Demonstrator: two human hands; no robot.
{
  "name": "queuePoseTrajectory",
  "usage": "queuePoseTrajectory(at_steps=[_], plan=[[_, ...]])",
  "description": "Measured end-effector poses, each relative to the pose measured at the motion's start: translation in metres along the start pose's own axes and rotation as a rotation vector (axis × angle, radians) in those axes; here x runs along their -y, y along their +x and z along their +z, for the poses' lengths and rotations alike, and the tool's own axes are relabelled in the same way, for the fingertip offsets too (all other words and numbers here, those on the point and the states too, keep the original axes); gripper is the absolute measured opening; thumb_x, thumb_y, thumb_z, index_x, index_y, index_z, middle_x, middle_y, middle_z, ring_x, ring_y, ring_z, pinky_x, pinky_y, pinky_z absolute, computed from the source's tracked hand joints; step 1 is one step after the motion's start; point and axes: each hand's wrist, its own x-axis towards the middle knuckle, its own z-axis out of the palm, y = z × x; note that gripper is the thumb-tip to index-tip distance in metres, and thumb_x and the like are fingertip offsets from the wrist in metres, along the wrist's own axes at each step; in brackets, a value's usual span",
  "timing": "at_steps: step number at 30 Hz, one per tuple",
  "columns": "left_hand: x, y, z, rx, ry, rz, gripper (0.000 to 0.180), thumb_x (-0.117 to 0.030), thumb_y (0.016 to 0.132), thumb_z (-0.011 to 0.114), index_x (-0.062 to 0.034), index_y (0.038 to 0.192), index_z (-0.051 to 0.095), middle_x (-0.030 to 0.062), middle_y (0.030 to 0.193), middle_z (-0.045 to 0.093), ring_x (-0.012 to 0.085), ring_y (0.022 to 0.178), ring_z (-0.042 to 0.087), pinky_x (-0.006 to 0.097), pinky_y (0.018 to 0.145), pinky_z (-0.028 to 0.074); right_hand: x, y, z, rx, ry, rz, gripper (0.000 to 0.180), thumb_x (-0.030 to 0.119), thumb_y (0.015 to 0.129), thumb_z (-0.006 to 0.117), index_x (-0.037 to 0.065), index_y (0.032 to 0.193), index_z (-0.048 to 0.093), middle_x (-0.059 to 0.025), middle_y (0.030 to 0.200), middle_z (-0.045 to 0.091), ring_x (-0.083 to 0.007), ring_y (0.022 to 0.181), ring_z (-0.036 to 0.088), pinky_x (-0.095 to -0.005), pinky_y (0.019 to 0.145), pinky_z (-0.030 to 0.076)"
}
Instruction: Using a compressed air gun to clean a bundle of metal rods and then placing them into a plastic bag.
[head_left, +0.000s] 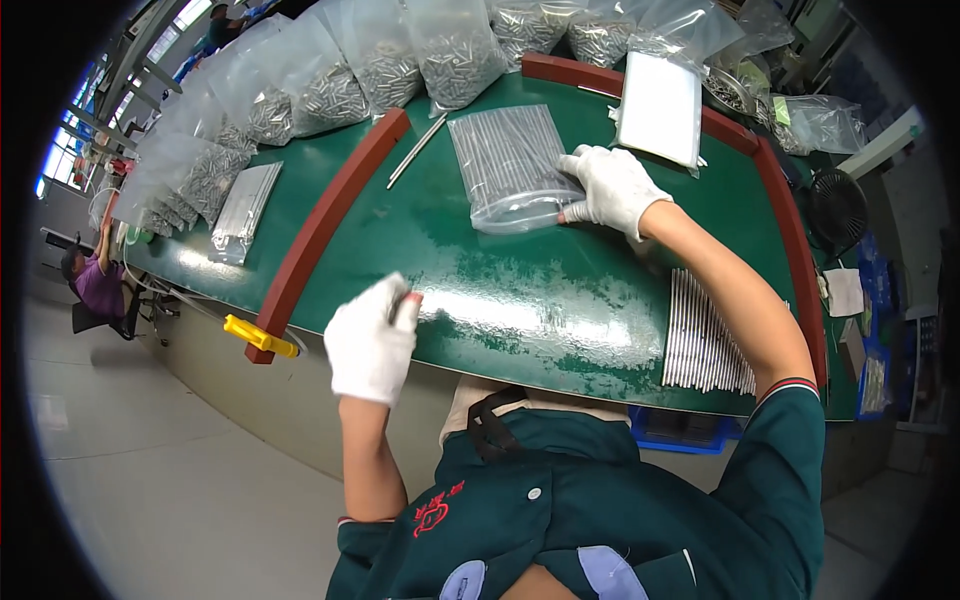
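A clear plastic bag [512,165] full of thin metal rods lies flat on the green table [480,280]. My right hand [618,192], in a white glove with bare fingertips, grips the bag's near right corner. Its fingers lie on the bag's right edge and the thumb is at the mouth end. My left hand [375,340], gloved the same way, is raised over the table's front edge with its fingers curled. Whatever it may hold is hidden. Under my right forearm a row of loose metal rods [705,335] lies side by side.
Red-brown bars [335,225] frame the work area. Two loose rods [417,152] lie left of the bag. Bags of small metal parts [455,60] line the back. A white tray [660,110] rests at the back right. A yellow tool [260,335] hangs at the left bar's end.
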Motion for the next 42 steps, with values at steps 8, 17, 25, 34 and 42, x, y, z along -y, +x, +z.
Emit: queuePoseTrajectory(at_steps=[8, 17, 25, 34, 42], plan=[[-0.028, 0.064, 0.039, 0.38, 0.147, -0.128, 0.056, -0.061, 0.072, 0.059, -0.0059, 0.079, 0.063, 0.0133, 0.076, 0.064, 0.0302, 0.074, 0.062, 0.038, 0.067, 0.047, 0.012, 0.008, 0.013, -0.193, -0.221, 0.129, 0.034, 0.038, 0.074, 0.066, 0.007, 0.088, 0.062, -0.0097, 0.081, 0.06, -0.026, 0.079, 0.059, -0.0389, 0.071, 0.044], [-0.038, 0.08, 0.066, 0.384, 0.129, -0.126, 0.035, -0.041, 0.078, 0.056, -0.008, 0.081, 0.066, 0.0131, 0.083, 0.066, 0.031, 0.082, 0.063, 0.039, 0.074, 0.049, 0.051, 0.031, 0.03, -0.363, -0.198, -0.106, 0.061, 0.048, 0.062, 0.071, 0.005, 0.102, 0.057, -0.0096, 0.092, 0.058, -0.0247, 0.09, 0.055, -0.038, 0.076, 0.04], [-0.034, 0.073, 0.082, 0.294, 0.121, -0.121, 0.027, -0.031, 0.08, 0.051, -0.008, 0.082, 0.066, 0.0143, 0.083, 0.066, 0.0314, 0.081, 0.063, 0.04, 0.075, 0.049, 0.039, 0.022, 0.012, -0.174, -0.143, -0.054, 0.075, 0.041, 0.06, 0.076, 0.004, 0.119, 0.05, -0.0124, 0.11, 0.056, -0.0285, 0.104, 0.051, -0.0385, 0.084, 0.041], [-0.038, 0.075, 0.081, 0.269, 0.087, -0.114, 0.027, -0.03, 0.08, 0.051, -0.0077, 0.081, 0.066, 0.0148, 0.083, 0.066, 0.0317, 0.08, 0.063, 0.04, 0.074, 0.049, 0.003, 0.014, 0.011, -0.049, -0.173, 0.166, 0.035, 0.034, 0.069, 0.072, 0.006, 0.089, 0.065, -0.0122, 0.084, 0.064, -0.03, 0.079, 0.062, -0.0382, 0.072, 0.048], [-0.04, 0.072, 0.079, 0.209, 0.139, -0.085, 0.025, -0.028, 0.08, 0.051, -0.0082, 0.079, 0.066, 0.0138, 0.081, 0.066, 0.0316, 0.077, 0.063, 0.04, 0.073, 0.05, 0.012, 0.009, 0.006, -0.059, -0.282, 0.181, 0.016, 0.017, 0.074, 0.059, 0.005, 0.072, 0.069, -0.0162, 0.072, 0.066, -0.0312, 0.07, 0.066, -0.0407, 0.063, 0.051]])
